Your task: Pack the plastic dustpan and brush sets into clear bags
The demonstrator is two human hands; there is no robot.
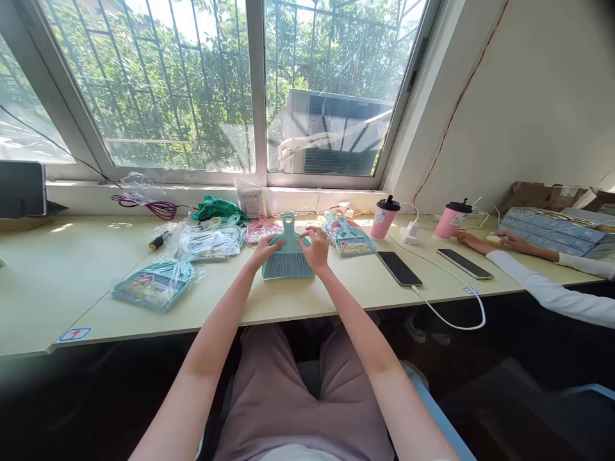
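Observation:
In front of me on the table, a mint-green dustpan with a grey-bristled hand brush [288,264] nested in it stands with its looped handle pointing away from me. My left hand [266,250] grips its left edge, thumb laid over the top. On the opposite edge, my right hand [316,248] has its thumb on the set and its fingers curled. Bagged mint dustpan-and-brush sets lie to the left [156,285] and just right of my right hand [353,240]. A pile of clear-wrapped sets [211,240] sits beyond my left hand.
Two pink cups [384,221] with black lids, a white charger [410,232] and a phone [398,267] on a cable are to the right. A co-worker's hands [473,243] rest near another phone [465,263]. A yellow-black screwdriver [157,241] and green plastic [218,209] are left.

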